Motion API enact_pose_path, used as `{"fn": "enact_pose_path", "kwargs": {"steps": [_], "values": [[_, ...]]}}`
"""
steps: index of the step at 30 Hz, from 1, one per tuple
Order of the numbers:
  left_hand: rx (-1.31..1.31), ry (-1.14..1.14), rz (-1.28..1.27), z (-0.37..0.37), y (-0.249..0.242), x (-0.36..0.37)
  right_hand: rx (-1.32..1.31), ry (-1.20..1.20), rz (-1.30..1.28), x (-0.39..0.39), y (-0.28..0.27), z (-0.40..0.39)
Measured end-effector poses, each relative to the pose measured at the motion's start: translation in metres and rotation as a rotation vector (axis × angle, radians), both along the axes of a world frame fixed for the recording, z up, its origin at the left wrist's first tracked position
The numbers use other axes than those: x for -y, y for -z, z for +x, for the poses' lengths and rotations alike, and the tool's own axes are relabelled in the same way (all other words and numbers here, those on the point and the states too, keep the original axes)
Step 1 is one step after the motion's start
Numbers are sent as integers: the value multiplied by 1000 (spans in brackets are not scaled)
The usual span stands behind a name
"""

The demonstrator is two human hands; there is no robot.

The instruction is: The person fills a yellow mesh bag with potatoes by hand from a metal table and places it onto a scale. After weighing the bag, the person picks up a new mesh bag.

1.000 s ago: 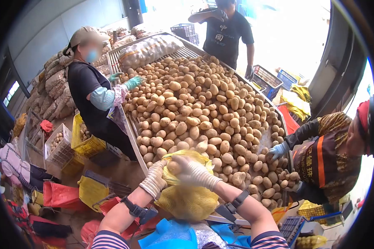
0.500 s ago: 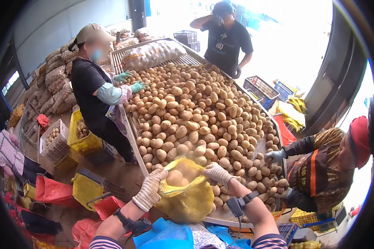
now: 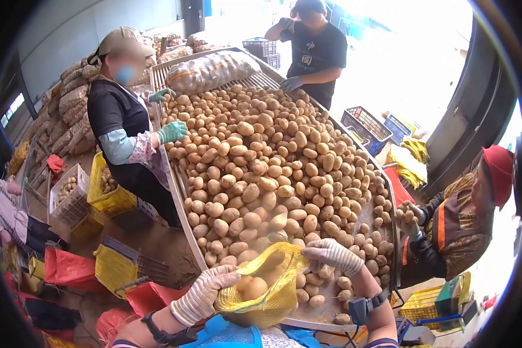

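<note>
A yellow mesh bag [image 3: 269, 298] with a few potatoes inside rests against the near end of the sorting table [image 3: 182, 188]. My left hand [image 3: 206, 290], in a striped knit glove, grips the bag's left rim and holds its mouth wide. My right hand [image 3: 333, 255], gloved the same way, lies palm down on the potatoes at the bag's right rim, fingers spread and curled over them. Whether it holds a potato cannot be seen. The big potato pile [image 3: 272, 156] covers the table ahead of me.
A person in a dark apron [image 3: 119, 124] sorts at the table's left side, another in black [image 3: 313, 49] stands at the far end, a third in a red cap [image 3: 467, 214] at the right. Yellow crates [image 3: 107, 194], red bags [image 3: 69, 267] and filled sacks [image 3: 206, 69] stand around.
The bag has sunk lower and tipped toward the table. My right hand left the bag's mouth and moved right onto the pile. The person at the right lifted potatoes in one hand.
</note>
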State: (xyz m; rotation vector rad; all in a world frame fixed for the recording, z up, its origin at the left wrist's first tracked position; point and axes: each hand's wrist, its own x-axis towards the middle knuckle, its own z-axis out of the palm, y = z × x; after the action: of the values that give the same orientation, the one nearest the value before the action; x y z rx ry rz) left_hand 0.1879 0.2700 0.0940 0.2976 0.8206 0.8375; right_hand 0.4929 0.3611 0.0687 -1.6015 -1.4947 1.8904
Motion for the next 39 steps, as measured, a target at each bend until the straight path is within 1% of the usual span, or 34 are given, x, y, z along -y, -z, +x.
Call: {"fn": "enact_pose_path", "kwargs": {"steps": [2,4,6,7,8,10,11,12,14,15,16,18,20,21,22,23,24,25,26,28,29,30,31,32,33,34,35,36,37,38,39], "values": [[-35,56,-1,-3,25,-1,15,-151,837,-52,58,0],[13,83,-41,-1,43,-2,390,-210,945,-96,58,-30],[-69,141,24,-7,52,-9,608,-151,808,-147,99,-59],[-55,107,14,-8,49,-16,740,-169,697,-166,112,-74],[-39,70,1,-10,44,-21,786,-168,602,-174,109,-92],[-19,23,-17,-15,42,-32,844,-115,533,-189,137,-111],[-4,-9,-35,-17,43,-37,865,-66,560,-189,143,-117],[5,-18,-54,-17,46,-43,870,-85,546,-193,147,-117],[18,-40,-115,-14,55,-50,703,-119,680,-196,145,-104],[86,-69,-125,-12,72,-53,368,73,464,-193,134,-97],[75,-96,-138,-11,85,-57,-209,323,306,-184,123,-94],[139,-163,-172,-5,71,-70,-452,290,308,-154,71,-89],[211,-231,-179,2,74,-77,-503,149,352,-116,34,-85],[193,-229,-165,3,70,-80,-558,19,300,-94,16,-85],[174,-226,-147,4,67,-81,-315,-226,446,-87,12,-81],[169,-233,-149,5,66,-78,-218,-456,573,-87,15,-78],[121,-223,-50,7,65,-76,-117,-686,698,-89,20,-78],[72,-212,49,6,64,-73,-95,-666,753,-94,25,-84],[65,-221,50,3,62,-69,-142,-578,775,-103,46,-93],[-138,-58,91,-5,56,-60,41,-734,1187,-127,51,-127],[-211,28,109,-9,67,-50,124,-783,1241,-136,69,-143],[-193,82,137,-11,71,-42,208,-833,1295,-146,91,-157],[-220,172,110,-11,75,-36,312,-1080,1313,-154,104,-170],[-245,261,79,-10,80,-29,334,-1121,1372,-150,118,-188],[-336,302,215,-10,86,-24,311,-1115,1330,-153,127,-188],[-303,360,177,-15,90,-21,289,-1108,1283,-153,134,-185],[-306,348,212,-20,92,-25,279,-1124,1273,-152,126,-184],[-303,335,246,-25,96,-30,369,-1149,1260,-148,116,-182],[-450,313,258,-31,103,-38,462,-1169,1249,-144,109,-180],[-571,288,403,-41,111,-53,463,-1179,1241,-141,106,-180],[-806,257,490,-49,111,-70,578,-1086,1187,-138,103,-181]]}}
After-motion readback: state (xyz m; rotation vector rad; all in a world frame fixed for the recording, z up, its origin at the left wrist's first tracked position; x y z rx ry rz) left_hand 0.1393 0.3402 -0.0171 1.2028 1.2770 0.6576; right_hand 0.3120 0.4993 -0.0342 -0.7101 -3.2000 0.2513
